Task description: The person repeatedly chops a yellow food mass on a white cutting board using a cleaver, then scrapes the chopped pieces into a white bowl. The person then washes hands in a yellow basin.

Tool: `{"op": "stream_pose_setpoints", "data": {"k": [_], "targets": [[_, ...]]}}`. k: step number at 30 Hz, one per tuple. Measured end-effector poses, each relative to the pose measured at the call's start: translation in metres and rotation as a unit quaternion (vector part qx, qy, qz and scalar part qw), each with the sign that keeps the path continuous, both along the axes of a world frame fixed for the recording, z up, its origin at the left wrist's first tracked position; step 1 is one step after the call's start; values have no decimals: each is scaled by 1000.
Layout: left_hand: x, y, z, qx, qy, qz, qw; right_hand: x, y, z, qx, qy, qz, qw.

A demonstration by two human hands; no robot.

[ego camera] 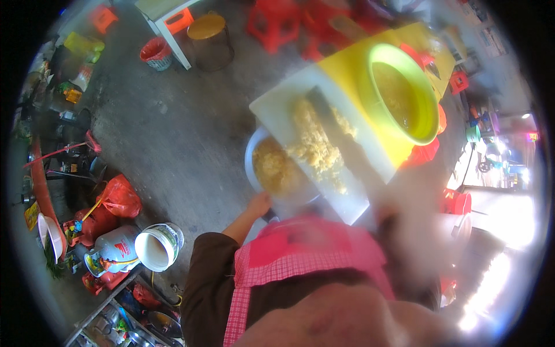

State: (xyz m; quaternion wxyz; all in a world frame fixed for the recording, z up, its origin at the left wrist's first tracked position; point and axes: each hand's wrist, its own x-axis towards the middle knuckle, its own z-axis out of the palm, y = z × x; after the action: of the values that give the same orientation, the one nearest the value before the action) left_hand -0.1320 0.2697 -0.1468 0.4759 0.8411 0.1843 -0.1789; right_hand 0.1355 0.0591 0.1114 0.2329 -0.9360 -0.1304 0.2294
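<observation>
My left hand grips the near left rim of a pale basin. Inside the basin is chopped yellowish food; the near part is hazy. A white cutting board overhangs the basin's right side. Across it slants a long, broad-bladed knife, its blade grey and blurred. More chopped food lies in a heap along the left of the blade, with some bits on its right. My right hand is at the knife's near end, badly blurred, so the handle and fingers are hard to make out.
A lime-green tub with liquid stands on the yellow tabletop beyond the board. Red plastic stools stand behind. To my left on the floor are a white bucket, gas cylinders and a red bag.
</observation>
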Motion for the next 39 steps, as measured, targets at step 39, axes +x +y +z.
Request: {"op": "stream_pose_setpoints", "data": {"k": [39], "targets": [[12, 3, 4, -58, -62, -13, 996, -16, -2, 28, -29, 34, -84, 995]]}}
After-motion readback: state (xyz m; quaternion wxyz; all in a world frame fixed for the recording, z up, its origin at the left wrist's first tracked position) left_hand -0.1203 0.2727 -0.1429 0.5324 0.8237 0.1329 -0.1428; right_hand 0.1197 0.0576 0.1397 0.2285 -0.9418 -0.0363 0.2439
